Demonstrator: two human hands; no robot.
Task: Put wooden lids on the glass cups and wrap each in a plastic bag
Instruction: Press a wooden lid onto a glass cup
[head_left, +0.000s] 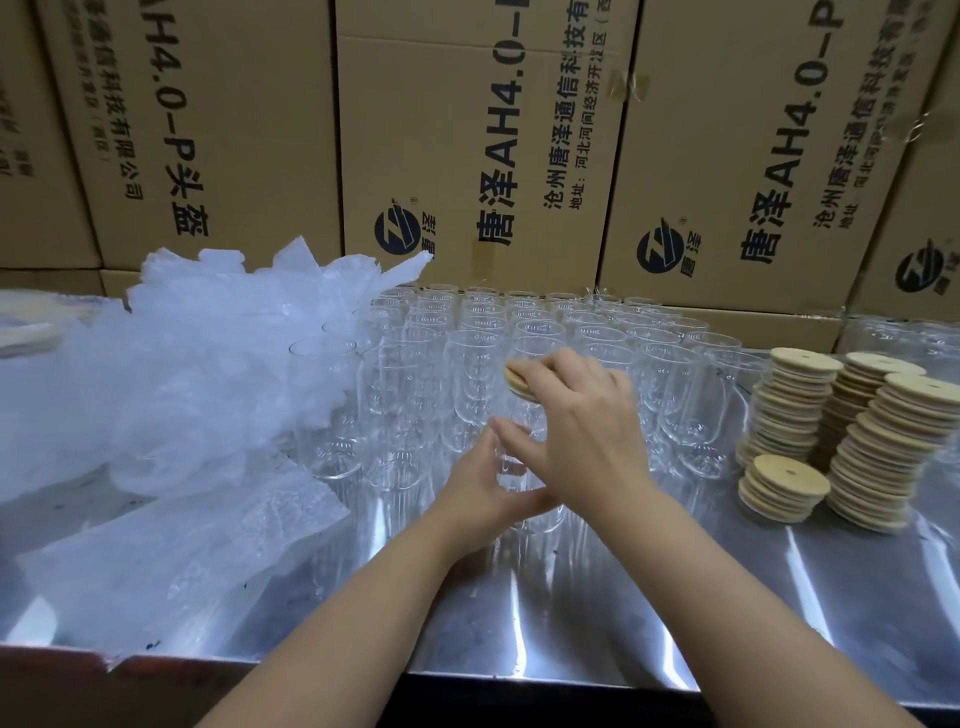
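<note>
Right hand (574, 415) holds a wooden lid (516, 383) — left hand (480, 486) (curled) grips the glass cup (513, 469).

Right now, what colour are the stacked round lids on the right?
The stacked round wooden lids are pale tan; head view.

Dozens of clear glass cups (519, 332), upright and open-mouthed, packed in rows across the middle and far tabletop. One round wooden lid (517, 383) at the mouth of the nearest cup (519, 467). More lids (872, 441) stacked in leaning columns at right. Crumpled clear plastic bags (208, 374) heaped at left.
</note>
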